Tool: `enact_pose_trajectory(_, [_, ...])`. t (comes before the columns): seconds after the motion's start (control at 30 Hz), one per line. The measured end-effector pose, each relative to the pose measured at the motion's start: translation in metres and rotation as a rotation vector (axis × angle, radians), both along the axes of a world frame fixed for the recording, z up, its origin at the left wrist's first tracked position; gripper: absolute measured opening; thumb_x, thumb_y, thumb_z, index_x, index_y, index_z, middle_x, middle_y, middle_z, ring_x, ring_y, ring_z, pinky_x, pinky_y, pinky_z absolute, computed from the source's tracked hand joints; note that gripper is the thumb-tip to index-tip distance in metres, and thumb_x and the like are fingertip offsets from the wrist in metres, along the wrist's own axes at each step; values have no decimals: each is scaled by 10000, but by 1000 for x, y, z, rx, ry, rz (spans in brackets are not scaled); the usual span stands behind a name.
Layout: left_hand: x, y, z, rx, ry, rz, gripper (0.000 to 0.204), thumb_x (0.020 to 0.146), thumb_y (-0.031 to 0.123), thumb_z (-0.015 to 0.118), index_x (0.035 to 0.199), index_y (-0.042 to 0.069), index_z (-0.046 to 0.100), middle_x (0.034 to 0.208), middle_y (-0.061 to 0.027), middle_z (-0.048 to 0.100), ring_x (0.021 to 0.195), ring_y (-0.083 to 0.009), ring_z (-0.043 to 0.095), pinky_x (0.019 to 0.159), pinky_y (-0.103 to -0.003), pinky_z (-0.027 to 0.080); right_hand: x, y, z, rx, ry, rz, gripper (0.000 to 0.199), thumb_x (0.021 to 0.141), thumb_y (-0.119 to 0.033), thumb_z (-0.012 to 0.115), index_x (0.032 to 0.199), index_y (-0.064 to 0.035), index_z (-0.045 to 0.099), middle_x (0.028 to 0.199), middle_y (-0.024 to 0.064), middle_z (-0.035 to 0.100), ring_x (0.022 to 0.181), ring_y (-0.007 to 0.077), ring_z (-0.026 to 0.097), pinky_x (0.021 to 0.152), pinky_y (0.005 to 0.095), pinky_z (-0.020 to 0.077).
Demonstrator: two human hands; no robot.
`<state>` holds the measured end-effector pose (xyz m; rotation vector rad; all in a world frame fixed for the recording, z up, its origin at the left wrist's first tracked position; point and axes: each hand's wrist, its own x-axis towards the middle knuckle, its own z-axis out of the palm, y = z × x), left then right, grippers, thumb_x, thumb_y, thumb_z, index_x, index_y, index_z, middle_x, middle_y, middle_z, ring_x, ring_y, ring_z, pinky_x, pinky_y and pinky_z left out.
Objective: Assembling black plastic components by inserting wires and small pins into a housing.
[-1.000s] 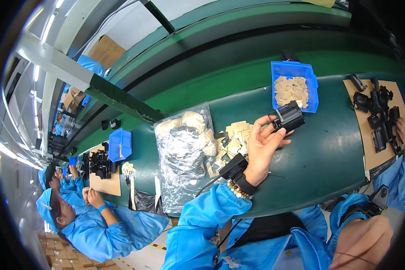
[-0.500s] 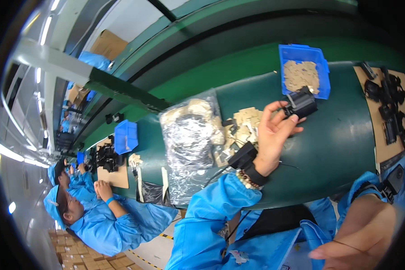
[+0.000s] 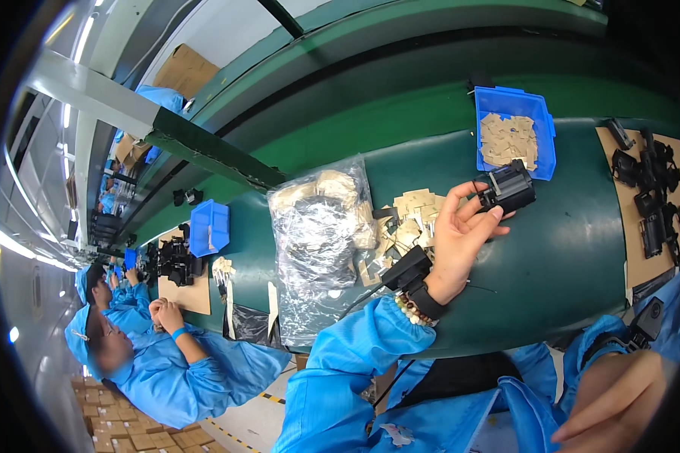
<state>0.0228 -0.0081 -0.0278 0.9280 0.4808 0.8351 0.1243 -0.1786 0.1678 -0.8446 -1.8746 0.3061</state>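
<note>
My left hand [image 3: 465,241] is raised over the green table, fingers closed around a small black boxy device [image 3: 512,186] with a ridged side. A thin dark cable end shows by its thumb side. A black wrist strap with a black box [image 3: 408,268] and a bead bracelet [image 3: 414,309] sit on my left wrist. Beside that hand lies a pile of flat beige pieces [image 3: 412,219]. My right hand [image 3: 619,408] is low at the right edge, near my body, with fingers stretched out and nothing visible in them; part of it is cut off.
A blue bin [image 3: 548,162] of beige pieces stands behind the device. Black parts lie on a cardboard sheet [image 3: 635,257] at right. A clear plastic bag [image 3: 317,226] of packets lies left of the pile. Two co-workers in blue sit further left, near another blue bin [image 3: 208,230].
The view has shifted slightly, so the table things sit a little lower. My left hand still holds the black device. My right hand, blurred before, has moved slightly right and is sharper.
</note>
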Motion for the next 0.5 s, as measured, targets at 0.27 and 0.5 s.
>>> enact_pose_trajectory(0.27, [5,-1,6,4,8,3,405,936,13,581,1304,39,415,1227,-186,616,1056,-264,661,804,-290,580,-15,10,-3,-30,19,-312,258,869,-242,651,1077,-360,750,965,-117,589,684,80,461,491,219,311])
enact_pose_trajectory(0.5, [10,-2,9,24,19,-16,403,929,1,577,1301,22,421,1216,-205,622,1046,-267,666,794,-295,583,20,2,8,-2,-264,-25,247,836,-223,660,1026,-337,771,910,-151,618,687,41,466,506,184,335])
